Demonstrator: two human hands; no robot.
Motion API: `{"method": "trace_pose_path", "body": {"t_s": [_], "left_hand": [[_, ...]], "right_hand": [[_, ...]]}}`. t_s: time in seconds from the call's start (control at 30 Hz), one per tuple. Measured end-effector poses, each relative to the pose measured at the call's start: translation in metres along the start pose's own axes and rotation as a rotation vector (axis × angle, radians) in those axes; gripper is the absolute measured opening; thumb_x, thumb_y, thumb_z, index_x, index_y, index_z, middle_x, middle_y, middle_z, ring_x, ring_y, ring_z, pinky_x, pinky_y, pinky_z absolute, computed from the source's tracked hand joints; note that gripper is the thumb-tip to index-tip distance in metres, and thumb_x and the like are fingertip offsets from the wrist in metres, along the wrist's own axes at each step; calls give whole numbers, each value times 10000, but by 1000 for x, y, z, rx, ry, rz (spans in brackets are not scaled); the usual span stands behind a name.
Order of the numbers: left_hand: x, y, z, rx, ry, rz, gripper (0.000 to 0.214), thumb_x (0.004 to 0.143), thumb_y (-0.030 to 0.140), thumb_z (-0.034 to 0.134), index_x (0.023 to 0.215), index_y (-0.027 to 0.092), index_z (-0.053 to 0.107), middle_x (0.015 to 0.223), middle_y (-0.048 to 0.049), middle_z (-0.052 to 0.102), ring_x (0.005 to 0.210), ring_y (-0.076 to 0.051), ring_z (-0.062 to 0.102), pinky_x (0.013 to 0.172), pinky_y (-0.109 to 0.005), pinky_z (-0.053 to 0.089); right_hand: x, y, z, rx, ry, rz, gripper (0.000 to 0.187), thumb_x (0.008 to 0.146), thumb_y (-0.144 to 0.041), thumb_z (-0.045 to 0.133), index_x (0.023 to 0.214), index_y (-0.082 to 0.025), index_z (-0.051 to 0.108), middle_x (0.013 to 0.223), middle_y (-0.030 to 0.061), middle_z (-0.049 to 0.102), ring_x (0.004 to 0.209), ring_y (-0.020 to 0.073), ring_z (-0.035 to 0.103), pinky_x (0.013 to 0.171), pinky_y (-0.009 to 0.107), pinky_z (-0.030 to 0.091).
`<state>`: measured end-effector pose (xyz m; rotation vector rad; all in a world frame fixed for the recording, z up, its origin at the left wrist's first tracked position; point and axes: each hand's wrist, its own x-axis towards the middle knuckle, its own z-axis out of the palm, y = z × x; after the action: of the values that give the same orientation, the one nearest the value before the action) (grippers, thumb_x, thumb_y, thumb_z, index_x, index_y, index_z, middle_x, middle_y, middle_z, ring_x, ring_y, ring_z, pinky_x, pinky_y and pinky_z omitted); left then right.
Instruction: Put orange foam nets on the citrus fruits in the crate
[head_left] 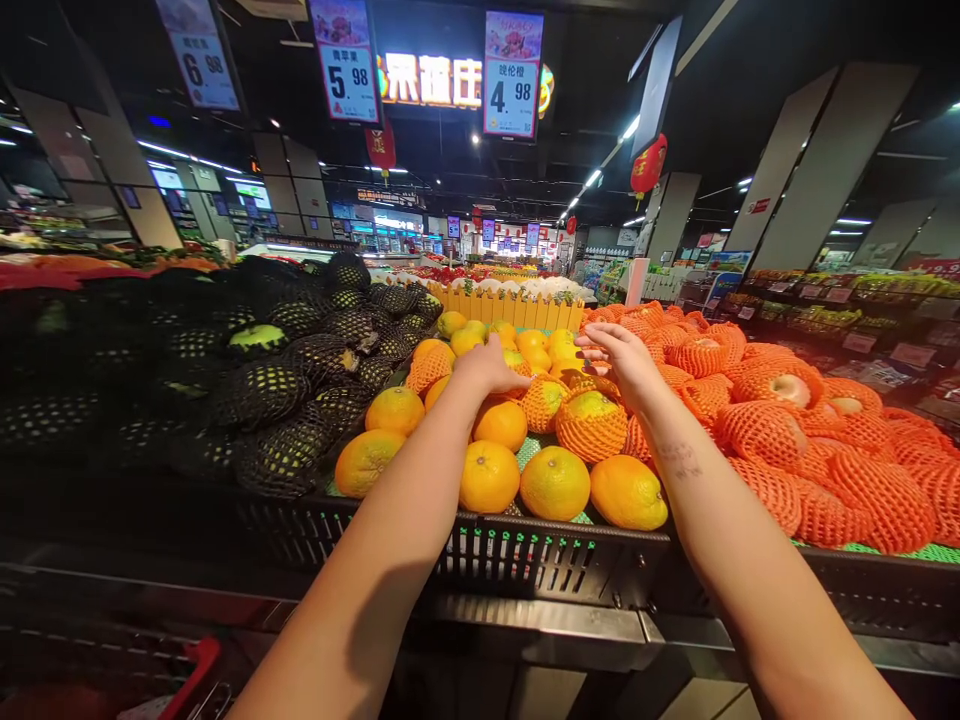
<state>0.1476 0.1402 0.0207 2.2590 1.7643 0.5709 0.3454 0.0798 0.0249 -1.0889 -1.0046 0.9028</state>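
My left hand point(491, 368) reaches over a display of oranges, its thumb stretched out to the right and the other fingers mostly hidden behind it. Just below the thumb is an orange in an orange foam net point(545, 400). To the right, my right hand point(621, 362) hovers above the fruit, its fingers apart and slightly curved, with nothing visible in them. Below that hand sits a larger netted orange point(592, 422). Bare oranges point(555, 483) line the front, and more lie beyond both hands.
A black slatted crate point(525, 550) holds the oranges. Green fruit in black nets point(277, 395) is heaped at left, apples in orange foam nets point(780, 390) at right. Behind stands a yellow picket fence point(510, 307). Price signs point(514, 75) hang overhead. A red-edged basket or cart point(196, 672) is at lower left.
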Motion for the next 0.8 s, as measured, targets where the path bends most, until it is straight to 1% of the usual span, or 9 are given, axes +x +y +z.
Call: {"method": "trace_pose_path", "body": {"t_s": [0.1,0.2,0.27,0.33,0.43,0.5,0.6,0.7,0.8], "left_hand": [[-1,-1,-7,-102,212,-125,886,742,775,550,1230,39,628,1304,-343,569,1259,-504,508,998,-588,428],[5,-6,-12,-143,529,-319,682,866,655,443,1057,55,703,1315,-355,539,1287,-523,445,1001,-667,380],[11,-11,-10,-158,507,-439,547,825,572,552,1062,103,705,1373,-327,519,1308,-541,419,1021,-735,304],[14,-13,-7,-164,361,-516,517,783,555,610,1069,134,701,1380,-305,533,1319,-559,414,1033,-773,237],[11,-11,-6,-139,311,-504,542,830,564,558,1077,101,698,1368,-317,528,1303,-540,454,1056,-729,267],[5,-5,-8,-130,478,-373,490,884,483,507,1076,74,698,1350,-320,527,1273,-505,491,1056,-689,316],[0,5,-10,-293,700,61,329,863,254,490,1089,122,690,1300,-211,590,1227,-364,566,1103,-558,383],[2,13,-7,-619,568,489,424,750,103,474,1130,153,656,1265,-106,647,1229,-221,589,1113,-367,429],[2,16,-2,-791,353,610,573,671,71,498,1232,131,596,1370,-117,604,1325,-220,529,1089,-344,452]], "right_hand": [[3,2,-1,-12,-8,-16,182,823,-256,752,940,-178,637,902,52,708,670,103,639,476,151,480],[5,3,-4,-11,-5,-20,183,812,-262,756,927,-179,640,897,52,707,672,107,641,490,162,494],[5,3,-5,-16,-3,-17,162,823,-261,745,920,-181,643,900,53,709,682,111,646,507,171,511],[5,4,-6,-15,-10,-22,156,823,-266,747,912,-182,650,909,56,712,698,115,653,525,179,528],[5,4,-7,-10,-11,-31,179,808,-277,767,906,-177,656,913,57,712,704,115,653,533,182,536],[5,3,-7,-1,-6,-31,179,810,-271,765,911,-173,655,905,55,709,697,112,650,526,177,530],[5,2,-7,23,-20,-20,173,832,-290,748,898,-172,641,902,59,705,702,117,652,526,178,530],[4,0,-5,34,-92,2,284,859,-440,722,952,-187,633,987,83,706,757,144,670,546,206,559],[2,1,-4,37,-198,-7,431,853,-546,698,1140,-236,613,1132,84,676,852,176,687,565,231,582]]}}
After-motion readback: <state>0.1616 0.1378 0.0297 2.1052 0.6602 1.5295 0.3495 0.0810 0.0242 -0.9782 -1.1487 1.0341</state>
